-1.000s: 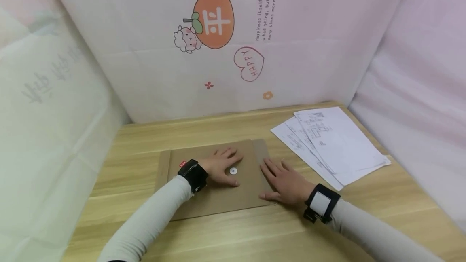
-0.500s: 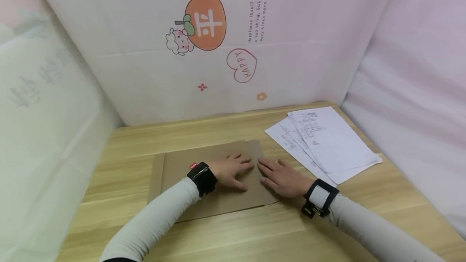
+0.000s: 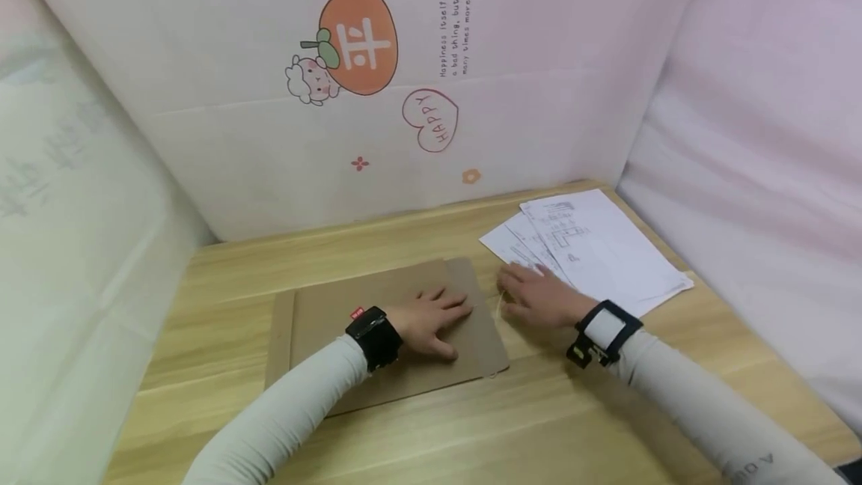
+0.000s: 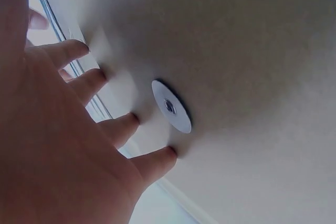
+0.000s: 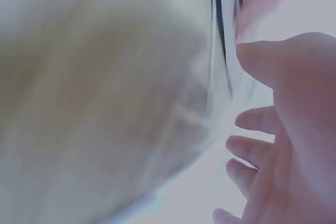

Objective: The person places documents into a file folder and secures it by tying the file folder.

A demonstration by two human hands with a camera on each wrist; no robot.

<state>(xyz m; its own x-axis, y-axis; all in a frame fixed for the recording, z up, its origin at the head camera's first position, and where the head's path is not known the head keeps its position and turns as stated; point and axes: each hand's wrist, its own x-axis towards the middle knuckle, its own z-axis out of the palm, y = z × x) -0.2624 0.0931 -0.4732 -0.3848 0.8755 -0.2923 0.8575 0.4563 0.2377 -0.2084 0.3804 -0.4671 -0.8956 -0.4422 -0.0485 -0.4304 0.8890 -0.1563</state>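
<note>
A brown kraft envelope [image 3: 377, 283] with a small red label [image 3: 357, 313] lies on the wooden table. My left hand [image 3: 431, 320] rests on it with fingers spread, the fingertips touching its surface. In the left wrist view, a white round button [image 4: 171, 106] sits on the envelope close to those fingertips; in the head view the hand covers it. My right hand [image 3: 539, 296] is just off the envelope's right edge, thumb and fingers apart, in front of the printed papers. A thin pale string [image 3: 500, 305] shows by its thumb.
Several printed white sheets [image 3: 619, 245] lie fanned out at the back right of the table [image 3: 431, 440]. A pale printed cloth [image 3: 269, 163] stands as a wall behind the table, with more cloth on both sides.
My right hand has lifted off the envelope's right flap and moved right, toward the papers. My left hand has slid slightly right over the button. The head view has shifted a little.
</note>
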